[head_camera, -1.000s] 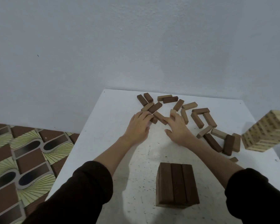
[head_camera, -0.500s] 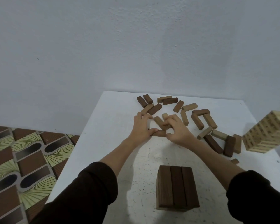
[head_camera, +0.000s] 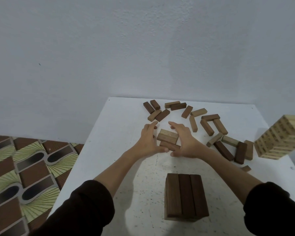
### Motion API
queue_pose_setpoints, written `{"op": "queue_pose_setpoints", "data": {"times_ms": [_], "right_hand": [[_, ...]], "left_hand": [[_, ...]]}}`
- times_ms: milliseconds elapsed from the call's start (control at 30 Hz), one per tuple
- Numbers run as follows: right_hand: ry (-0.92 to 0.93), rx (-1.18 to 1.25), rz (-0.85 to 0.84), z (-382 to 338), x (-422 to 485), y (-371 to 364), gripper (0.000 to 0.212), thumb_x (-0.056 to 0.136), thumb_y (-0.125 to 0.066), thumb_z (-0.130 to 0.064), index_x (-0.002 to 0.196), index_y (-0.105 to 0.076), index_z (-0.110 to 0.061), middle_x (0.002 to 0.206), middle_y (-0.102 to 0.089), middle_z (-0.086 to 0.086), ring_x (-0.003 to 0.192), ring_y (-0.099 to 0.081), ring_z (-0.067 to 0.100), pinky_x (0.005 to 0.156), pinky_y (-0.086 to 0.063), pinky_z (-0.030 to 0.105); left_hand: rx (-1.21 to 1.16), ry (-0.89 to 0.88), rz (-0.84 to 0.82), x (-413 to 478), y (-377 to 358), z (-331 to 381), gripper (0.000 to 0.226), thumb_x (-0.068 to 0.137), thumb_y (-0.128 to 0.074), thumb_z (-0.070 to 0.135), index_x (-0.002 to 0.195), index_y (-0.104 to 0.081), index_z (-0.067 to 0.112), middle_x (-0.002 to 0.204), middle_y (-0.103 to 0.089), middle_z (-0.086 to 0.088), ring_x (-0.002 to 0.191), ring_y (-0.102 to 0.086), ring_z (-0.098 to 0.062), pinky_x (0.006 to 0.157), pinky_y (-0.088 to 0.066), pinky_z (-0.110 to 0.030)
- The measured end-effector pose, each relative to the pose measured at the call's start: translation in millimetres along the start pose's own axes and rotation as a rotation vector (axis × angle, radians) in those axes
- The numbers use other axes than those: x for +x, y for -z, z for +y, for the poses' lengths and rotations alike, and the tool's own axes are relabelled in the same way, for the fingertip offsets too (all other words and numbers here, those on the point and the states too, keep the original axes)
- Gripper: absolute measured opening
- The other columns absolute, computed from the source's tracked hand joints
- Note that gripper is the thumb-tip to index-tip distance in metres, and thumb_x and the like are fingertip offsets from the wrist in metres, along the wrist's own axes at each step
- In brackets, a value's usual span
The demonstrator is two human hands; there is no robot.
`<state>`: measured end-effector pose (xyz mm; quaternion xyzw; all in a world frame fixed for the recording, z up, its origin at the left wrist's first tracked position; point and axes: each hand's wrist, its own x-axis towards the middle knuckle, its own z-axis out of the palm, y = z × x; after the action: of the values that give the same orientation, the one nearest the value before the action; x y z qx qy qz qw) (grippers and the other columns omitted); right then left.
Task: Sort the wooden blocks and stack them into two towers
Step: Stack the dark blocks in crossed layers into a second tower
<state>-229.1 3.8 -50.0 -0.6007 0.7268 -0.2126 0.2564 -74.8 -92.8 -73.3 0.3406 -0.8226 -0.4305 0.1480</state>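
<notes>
The work is partly done, in my judgement. Two towers already stand on the table. The dark tower is at the near edge, low, with three dark blocks side by side on its top. The light tower is at the right edge and is much higher.

Many loose blocks still lie flat along the far edge and toward the right edge, dark and light ones mixed, some touching each other. One small piece lies alone near the light tower. These are what is left to sort and stack.

In the middle of the table the left hand and the right hand are on the two sides of a small bundle of blocks. The fingers of both hands are nearly straight and apart, and they press the bundle between them, the thumbs on its near side. It seems to have about three blocks of different shades, so I think it is not yet sorted.
</notes>
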Motion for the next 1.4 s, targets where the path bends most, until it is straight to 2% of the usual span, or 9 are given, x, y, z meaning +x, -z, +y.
{"op": "queue_pose_setpoints", "data": {"times_ms": [133,233,533,667,767,867,933,1233,1400], "right_hand": [[-0.041,-0.096,0.015,5,-2,3,0.097,0.072,-0.079,-0.029,0.147,-0.018,-0.017,0.134,-0.037,0.003,0.124,-0.030,0.021,0.105,-0.029,0.035],[-0.007,-0.096,0.036,5,-5,4,0.088,0.074,-0.076,-0.027,0.144,-0.025,-0.016,0.127,-0.042,0.004,0.116,-0.035,0.020,0.099,-0.032,0.031],[0.019,-0.109,0.007,1,-8,4,0.081,0.077,-0.073,-0.024,0.144,-0.028,-0.016,0.125,-0.041,0.002,0.107,-0.032,0.012,0.091,-0.031,0.026],[0.008,-0.030,-0.004,-3,-13,9,0.083,0.075,-0.075,-0.020,0.143,-0.028,-0.018,0.116,-0.038,-0.005,0.109,-0.035,0.013,0.095,-0.035,0.029],[0.033,0.108,0.061,-10,-22,23,0.082,0.073,-0.075,-0.013,0.142,-0.031,-0.018,0.119,-0.045,-0.001,0.109,-0.043,0.013,0.100,-0.039,0.032],[0.071,0.231,0.134,-24,-40,40,0.080,0.073,-0.074,-0.006,0.140,-0.033,-0.024,0.121,-0.047,-0.003,0.109,-0.045,0.002,0.092,-0.037,0.008],[0.110,0.306,0.174,-35,-56,49,0.079,0.074,-0.075,-0.005,0.136,-0.034,-0.031,0.119,-0.048,-0.008,0.107,-0.045,-0.011,0.090,-0.033,0.002],[0.240,0.391,0.180,-68,-126,53,0.081,0.067,-0.076,-0.021,0.137,-0.038,-0.028,0.113,-0.052,-0.011,0.120,-0.047,0.007,0.109,-0.035,0.032],[0.241,0.393,0.161,-69,-158,38,0.081,0.066,-0.075,-0.026,0.136,-0.036,-0.035,0.115,-0.052,-0.009,0.121,-0.046,0.008,0.110,-0.032,0.033]], "left_hand": [[0.079,-0.046,-0.096,4,3,2,0.111,0.065,-0.086,0.021,0.149,-0.013,0.017,0.143,-0.032,-0.002,0.121,-0.034,-0.021,0.105,-0.035,-0.038],[0.116,-0.093,-0.089,8,1,3,0.106,0.062,-0.087,0.015,0.146,-0.023,0.008,0.131,-0.043,-0.010,0.103,-0.043,-0.019,0.098,-0.041,-0.040],[0.081,-0.086,-0.121,2,4,4,0.101,0.065,-0.085,0.012,0.146,-0.024,0.013,0.123,-0.045,-0.003,0.087,-0.047,-0.009,0.070,-0.038,-0.004],[0.035,-0.072,-0.114,-2,8,14,0.101,0.064,-0.086,0.011,0.145,-0.026,0.016,0.119,-0.047,0.000,0.083,-0.048,-0.007,0.066,-0.038,-0.002],[-0.037,-0.109,-0.077,-8,19,30,0.097,0.065,-0.085,0.012,0.144,-0.028,0.018,0.118,-0.049,0.002,0.093,-0.049,-0.013,0.071,-0.038,-0.006],[-0.137,-0.166,-0.042,-23,32,50,0.095,0.066,-0.083,0.011,0.142,-0.029,0.028,0.117,-0.052,0.005,0.106,-0.051,-0.009,0.085,-0.038,-0.012],[-0.212,-0.194,-0.028,-38,38,63,0.092,0.065,-0.082,0.012,0.140,-0.032,0.029,0.117,-0.054,0.006,0.110,-0.051,-0.003,0.093,-0.036,-0.014],[-0.331,-0.270,-0.031,-112,41,98,0.097,0.058,-0.080,0.033,0.142,-0.032,0.028,0.114,-0.054,0.002,0.114,-0.052,-0.010,0.107,-0.038,-0.035],[-0.314,-0.239,-0.063,-143,30,99,0.099,0.056,-0.080,0.035,0.141,-0.031,0.030,0.113,-0.052,0.004,0.115,-0.051,-0.009,0.109,-0.036,-0.037]]}}
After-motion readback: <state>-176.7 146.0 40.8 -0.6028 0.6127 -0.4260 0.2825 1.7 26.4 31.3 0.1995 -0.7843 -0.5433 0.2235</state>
